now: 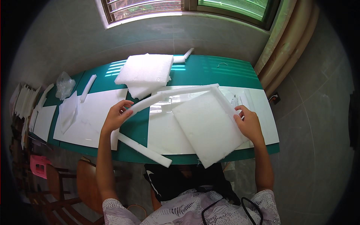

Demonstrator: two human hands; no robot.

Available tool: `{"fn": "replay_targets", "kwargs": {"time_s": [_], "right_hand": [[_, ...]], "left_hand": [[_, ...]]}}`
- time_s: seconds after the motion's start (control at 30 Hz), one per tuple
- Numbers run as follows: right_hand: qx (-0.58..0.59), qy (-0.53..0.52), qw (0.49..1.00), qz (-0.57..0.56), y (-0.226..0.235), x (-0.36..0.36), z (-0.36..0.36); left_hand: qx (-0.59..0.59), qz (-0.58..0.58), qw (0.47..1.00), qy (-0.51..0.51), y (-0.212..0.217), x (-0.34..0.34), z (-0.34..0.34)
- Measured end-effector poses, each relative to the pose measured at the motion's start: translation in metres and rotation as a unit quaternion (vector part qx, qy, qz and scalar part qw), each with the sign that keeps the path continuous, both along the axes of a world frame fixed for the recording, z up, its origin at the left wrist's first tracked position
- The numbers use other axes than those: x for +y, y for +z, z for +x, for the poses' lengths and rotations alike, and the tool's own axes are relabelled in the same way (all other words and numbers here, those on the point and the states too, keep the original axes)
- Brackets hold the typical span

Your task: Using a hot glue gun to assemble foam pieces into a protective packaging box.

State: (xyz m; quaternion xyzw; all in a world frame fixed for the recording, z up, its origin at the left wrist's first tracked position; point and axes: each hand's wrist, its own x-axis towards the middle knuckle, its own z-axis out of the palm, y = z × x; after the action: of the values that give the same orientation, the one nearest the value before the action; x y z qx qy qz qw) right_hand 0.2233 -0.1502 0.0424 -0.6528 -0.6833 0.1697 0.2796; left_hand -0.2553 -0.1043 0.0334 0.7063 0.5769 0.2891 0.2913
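A long white foam strip (189, 90) bends in an arch over the table, with a corner at its far right. My left hand (119, 114) closes its thumb and fingers round the strip's left part. At the other side, my right hand (248, 122) has curled fingers pinching the strip's right arm. Between my hands, a square white foam sheet (210, 129) lies at a slant, one corner past the table's near edge. Below my left hand, another straight length of foam (146, 150) angles toward me; whether it joins the held strip is unclear.
Stacked foam slabs (148, 69) sit on the green table (210, 67) toward the window. White glossy boards (93, 127) cover parts of it. A crumpled clear plastic bag (65, 85) and a short foam piece (88, 88) lie left. Wooden chairs (88, 183) stand at lower left.
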Motion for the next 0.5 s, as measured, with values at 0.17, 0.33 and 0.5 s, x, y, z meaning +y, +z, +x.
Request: {"fn": "replay_targets", "kwargs": {"time_s": [0.17,0.33,0.5], "right_hand": [[-0.027,-0.047,0.998,0.019,0.010,-0.001,0.011],[-0.020,-0.061,0.998,0.007,0.010,0.002,0.015],[-0.016,-0.062,0.997,-0.040,0.015,0.003,0.006]], "left_hand": [[0.023,0.037,0.998,0.041,-0.002,0.001,0.001],[0.003,0.118,0.991,0.062,0.005,0.002,-0.001],[-0.028,0.103,0.993,0.054,0.016,-0.014,0.002]]}}
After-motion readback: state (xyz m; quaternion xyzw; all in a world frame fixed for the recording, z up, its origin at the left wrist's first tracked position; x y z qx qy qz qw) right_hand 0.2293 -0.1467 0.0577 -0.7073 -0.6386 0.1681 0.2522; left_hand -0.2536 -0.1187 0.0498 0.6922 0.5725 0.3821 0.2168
